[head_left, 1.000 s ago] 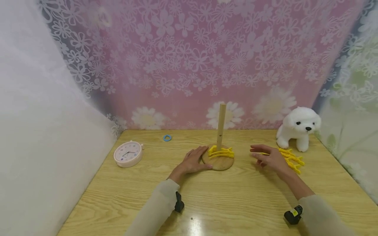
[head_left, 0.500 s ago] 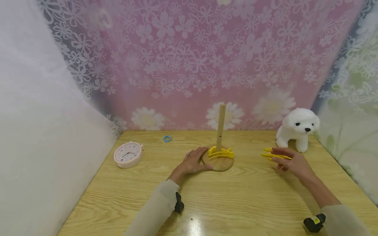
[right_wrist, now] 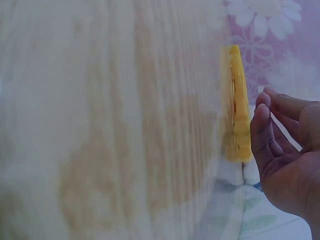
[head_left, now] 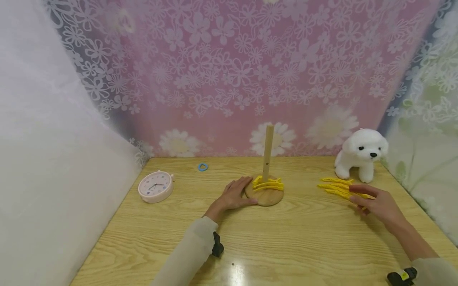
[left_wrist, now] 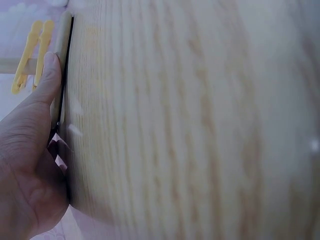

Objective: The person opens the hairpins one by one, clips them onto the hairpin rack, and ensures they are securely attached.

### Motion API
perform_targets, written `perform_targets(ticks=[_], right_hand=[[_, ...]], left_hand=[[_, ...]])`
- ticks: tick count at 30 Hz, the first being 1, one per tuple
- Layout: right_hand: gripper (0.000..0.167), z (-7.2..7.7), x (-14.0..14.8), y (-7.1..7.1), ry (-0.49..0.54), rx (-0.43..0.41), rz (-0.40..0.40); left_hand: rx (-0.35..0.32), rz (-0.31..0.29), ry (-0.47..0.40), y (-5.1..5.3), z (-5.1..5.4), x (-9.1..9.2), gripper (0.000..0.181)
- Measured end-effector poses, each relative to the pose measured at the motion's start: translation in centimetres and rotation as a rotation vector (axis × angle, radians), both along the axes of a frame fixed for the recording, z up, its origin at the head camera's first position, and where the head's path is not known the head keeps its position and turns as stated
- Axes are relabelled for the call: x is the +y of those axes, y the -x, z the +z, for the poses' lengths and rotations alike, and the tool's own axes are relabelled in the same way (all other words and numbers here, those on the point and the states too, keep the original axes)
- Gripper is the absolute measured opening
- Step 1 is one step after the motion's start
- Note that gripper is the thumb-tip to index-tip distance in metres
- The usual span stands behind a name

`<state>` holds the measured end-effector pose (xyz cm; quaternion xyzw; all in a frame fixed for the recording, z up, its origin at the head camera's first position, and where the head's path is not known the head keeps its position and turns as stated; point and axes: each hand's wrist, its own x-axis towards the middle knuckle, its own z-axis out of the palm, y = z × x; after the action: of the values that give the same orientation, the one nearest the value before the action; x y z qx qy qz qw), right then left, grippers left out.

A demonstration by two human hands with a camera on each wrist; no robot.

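Note:
A round wooden base [head_left: 266,199] carries an upright wooden post [head_left: 268,153]. Two yellow plastic pieces with forked ends [head_left: 268,185] lie stacked on it around the post's foot. My left hand [head_left: 234,195] holds the base at its left edge; in the left wrist view the thumb [left_wrist: 50,75] lies on the rim. To the right, several more slender yellow pieces [head_left: 334,186] lie on the table. My right hand [head_left: 381,204] hovers at their right end, fingers bent loosely. In the right wrist view the fingertips stand apart from the yellow pile [right_wrist: 240,100], holding nothing.
A white plush dog [head_left: 361,155] sits behind the yellow pieces. On the left stands a pale pink clock [head_left: 155,186], and a small blue ring [head_left: 202,167] lies near the back edge of the wooden table [head_left: 286,242]. A flowered cloth [head_left: 229,79] hangs behind.
My right hand has moved right and slightly nearer, past the yellow pieces, uncovering their left ends. My left hand has stayed on the base.

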<state>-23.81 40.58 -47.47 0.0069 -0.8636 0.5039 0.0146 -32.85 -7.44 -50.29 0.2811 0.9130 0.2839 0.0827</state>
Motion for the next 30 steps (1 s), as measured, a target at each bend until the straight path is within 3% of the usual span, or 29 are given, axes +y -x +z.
perform_targets(ticks=[12,22,30], right_hand=[[0.06,-0.4,1.2,-0.4,0.008,-0.143,0.0],[0.057,-0.7,1.3,-0.4,-0.141,-0.105,0.002],[0.053,-0.7,1.2,-0.3,-0.23,-0.122,0.006]], left_hand=[[0.002,0.005,0.015,-0.4,0.7,-0.1,0.089],[0.017,0.011,0.025,-0.3,0.7,0.1,0.09],[0.0,0.018,0.033,-0.3,0.6,0.1,0.091]])
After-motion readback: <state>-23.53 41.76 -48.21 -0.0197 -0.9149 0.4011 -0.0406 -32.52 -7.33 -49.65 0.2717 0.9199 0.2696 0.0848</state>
